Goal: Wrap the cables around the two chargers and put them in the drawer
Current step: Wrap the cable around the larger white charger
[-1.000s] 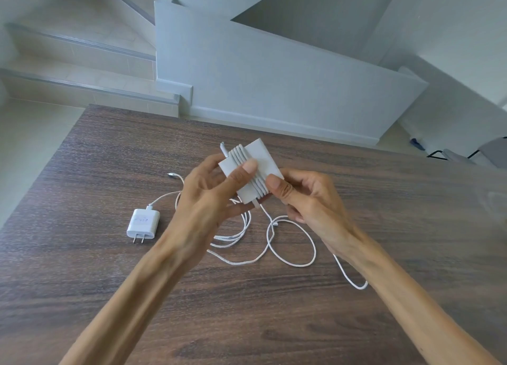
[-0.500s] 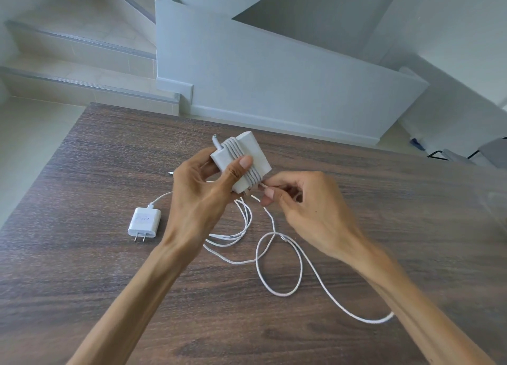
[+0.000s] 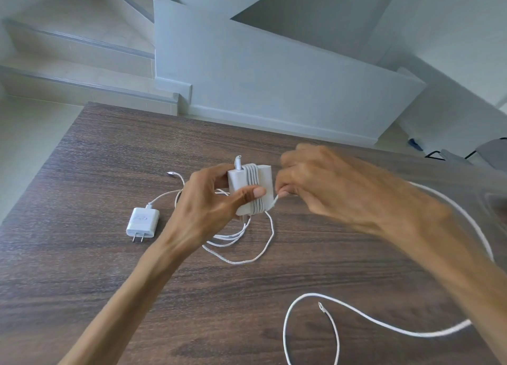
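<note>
My left hand holds a large white square charger above the dark wooden table, thumb pressed over several turns of white cable wound around it. To its right my right hand pinches that white cable just beside the charger; the loose length sweeps out right and loops back over the table, its plug end near the front. A small white charger with two prongs lies flat on the table at the left. Its own thin cable lies in loops under my left hand. No drawer is in view.
Beyond the table's far edge are tiled steps at the left and a pale stair wall. A dark chair frame shows at the right edge.
My right hand has gone from below the large charger up to its right side, still pinching the cable. The loose length has swung far out to the right. The charger has tilted more upright.
</note>
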